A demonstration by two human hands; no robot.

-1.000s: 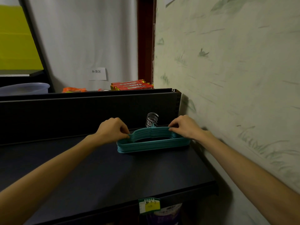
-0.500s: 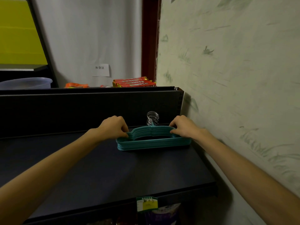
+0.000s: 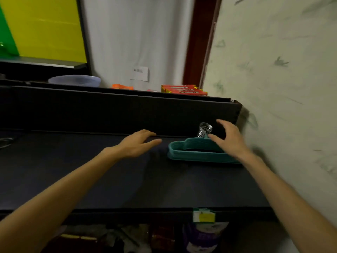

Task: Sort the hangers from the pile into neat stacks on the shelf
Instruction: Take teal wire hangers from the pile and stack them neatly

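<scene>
Hangers (image 3: 197, 152) lie between spread hands, left (image 3: 138, 143) apart, right (image 3: 228, 139) over them.

Nothing is really coming through as readable here. The white paper note (image 3: 140, 73) taped on the white curtain (image 3: 135, 33) is showing a few dark characters, but they're blurring out. The small green and yellow tag (image 3: 203, 216) hanging on the shelf's front edge (image 3: 127, 212) is carrying print too tiny to make out. The red boxes (image 3: 184, 89) are smearing as well.
</scene>
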